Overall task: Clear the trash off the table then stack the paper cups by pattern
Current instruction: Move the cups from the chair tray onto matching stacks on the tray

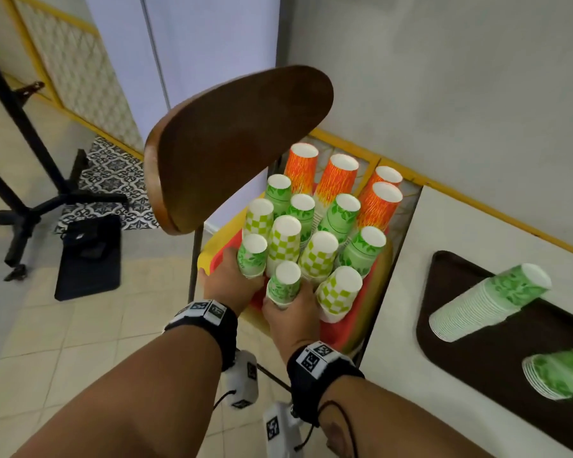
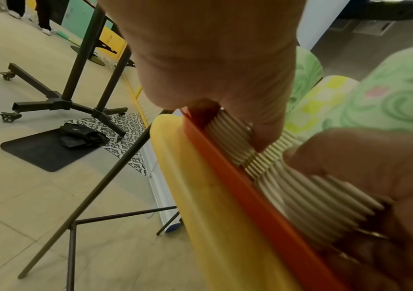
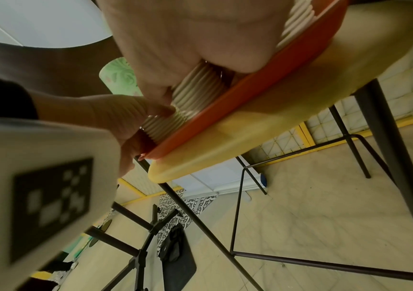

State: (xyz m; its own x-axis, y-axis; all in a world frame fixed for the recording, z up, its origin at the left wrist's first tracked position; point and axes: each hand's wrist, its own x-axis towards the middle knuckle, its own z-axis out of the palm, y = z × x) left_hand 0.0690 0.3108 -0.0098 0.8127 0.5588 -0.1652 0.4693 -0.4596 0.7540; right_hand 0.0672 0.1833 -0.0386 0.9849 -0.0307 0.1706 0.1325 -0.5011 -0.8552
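Several upside-down cup stacks stand on an orange tray point(image 1: 336, 335) on a yellow chair seat point(image 1: 209, 249): orange-patterned stacks point(image 1: 336, 183) at the back, green-leaf stacks point(image 1: 341, 213) in the middle, and yellow-green checkered stacks point(image 1: 283, 242). My left hand point(image 1: 237, 276) grips a short green-leaf stack point(image 1: 252, 256) at the tray's near left. Beside it, my right hand point(image 1: 288, 307) grips another green-leaf stack point(image 1: 283, 284). In the left wrist view fingers point(image 2: 267, 126) press the ribbed rims point(image 2: 232, 141). The right wrist view shows the held rims point(image 3: 200, 86) above the tray point(image 3: 250, 88).
The chair's brown backrest point(image 1: 239, 143) rises over the cups. A white table point(image 1: 420, 292) at the right carries a dark brown tray point(image 1: 477, 365) with two green-leaf stacks point(image 1: 490, 302) lying on their sides. A black stand base point(image 1: 27, 216) and black mat point(image 1: 90, 259) sit on the floor.
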